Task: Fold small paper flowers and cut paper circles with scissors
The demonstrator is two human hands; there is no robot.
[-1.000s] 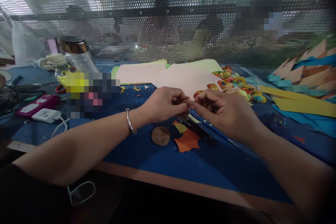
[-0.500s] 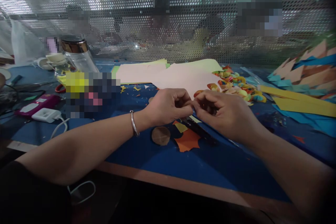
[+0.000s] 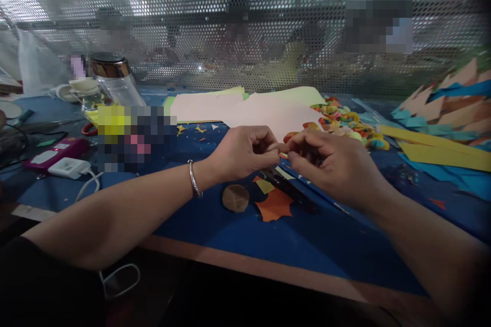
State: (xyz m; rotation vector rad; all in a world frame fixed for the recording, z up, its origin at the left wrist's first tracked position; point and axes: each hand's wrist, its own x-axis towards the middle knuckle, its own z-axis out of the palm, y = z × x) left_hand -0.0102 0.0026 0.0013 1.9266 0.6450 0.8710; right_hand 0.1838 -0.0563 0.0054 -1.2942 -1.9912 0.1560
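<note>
My left hand (image 3: 245, 153), with a silver bangle at its wrist, is closed in a pinch above the blue table. Close beside it on the right, my right hand (image 3: 330, 163) is also pinched, fingers curled. Something small sits between the fingertips, mostly hidden, so I cannot make out what it is. Below the hands lie an orange paper scrap (image 3: 274, 205) with pointed edges, a yellow scrap (image 3: 265, 186), a round brown disc (image 3: 235, 198) and a long dark tool (image 3: 293, 193). A thin blue stick (image 3: 326, 198) slants under my right hand.
Pale pink paper sheets (image 3: 264, 110) lie behind the hands. Colourful curled paper pieces (image 3: 345, 122) are heaped to their right, near yellow strips (image 3: 445, 150) and folded paper points (image 3: 441, 102). A glass bottle (image 3: 118, 87) and white charger (image 3: 69, 167) stand left. A perforated screen (image 3: 245, 56) rises behind.
My fingertips were together before and are now slightly apart, with a small gap showing between the hands. The things on the table have stayed put.
</note>
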